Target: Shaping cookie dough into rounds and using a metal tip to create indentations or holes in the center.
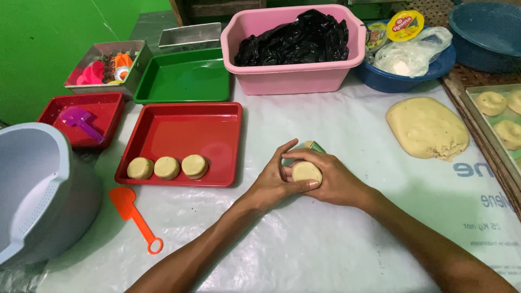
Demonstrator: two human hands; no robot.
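Both my hands meet at the middle of the table around a small metal mould (316, 146) with a round pale dough piece (306, 171) at its face. My left hand (274, 179) cups it from the left, thumb over the top. My right hand (336, 179) wraps it from the right. Three round dough discs (167, 167) lie in a row at the front of a red square tray (184, 130) to the left. A large flattened lump of dough (427, 128) rests on the plastic sheet at the right.
An orange plastic scoop (134, 216) lies front left beside a grey basin (32, 190). Behind stand a green tray (184, 76), a pink tub with black plastic (296, 49), a blue bowl (404, 73) and a small red tray (81, 116). A tray with dough pieces (502, 119) sits far right.
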